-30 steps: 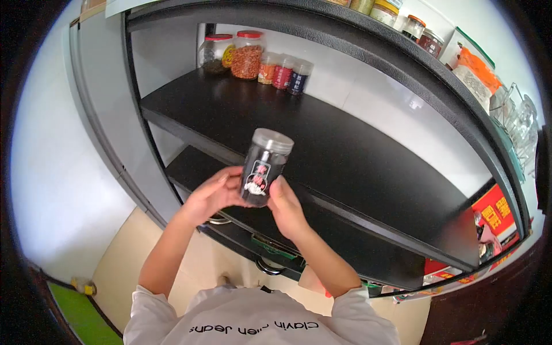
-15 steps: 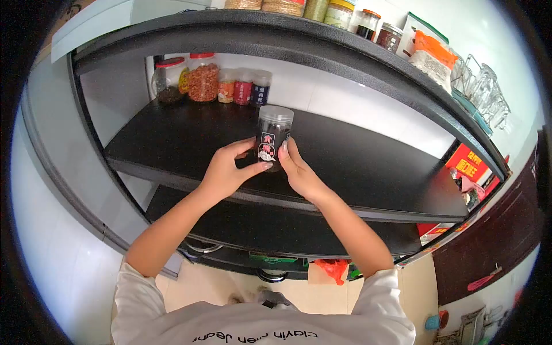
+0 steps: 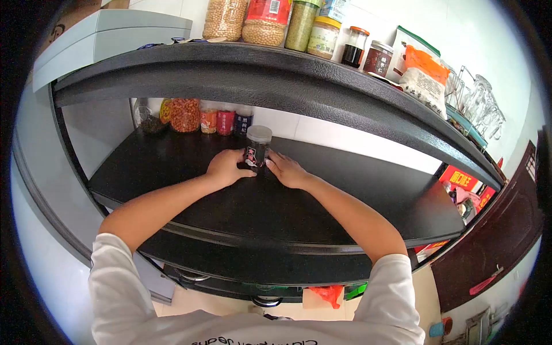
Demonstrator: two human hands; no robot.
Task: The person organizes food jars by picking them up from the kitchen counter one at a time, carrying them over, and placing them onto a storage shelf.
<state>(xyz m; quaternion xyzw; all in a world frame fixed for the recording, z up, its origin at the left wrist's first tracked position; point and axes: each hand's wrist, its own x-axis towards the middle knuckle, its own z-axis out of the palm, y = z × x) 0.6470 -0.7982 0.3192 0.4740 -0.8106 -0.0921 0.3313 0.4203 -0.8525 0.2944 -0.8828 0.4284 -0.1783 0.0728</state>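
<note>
A clear plastic jar (image 3: 257,150) with a dark label and a pale lid stands upright on the black middle shelf, near the row of jars. My left hand (image 3: 227,165) curves round its left side, with the thumb across the lower front. On the other side my right hand (image 3: 287,171) presses its fingers and thumb against the jar's lower right. Just behind, to the left, are small jars with a dark blue label (image 3: 244,122), a red label (image 3: 226,121) and an orange label (image 3: 208,120).
A large jar of reddish nuts (image 3: 185,117) and a glass jar with dark contents (image 3: 150,122) stand at the left back. Overhead, the upper shelf's thick edge (image 3: 276,80) bears several jars and an orange-and-clear bag (image 3: 424,80). Red boxes (image 3: 460,179) are at the right end.
Both hands have carried the jar farther back and lowered it onto the shelf, closer to the row of jars. The view has shifted, showing more of the upper shelf.
</note>
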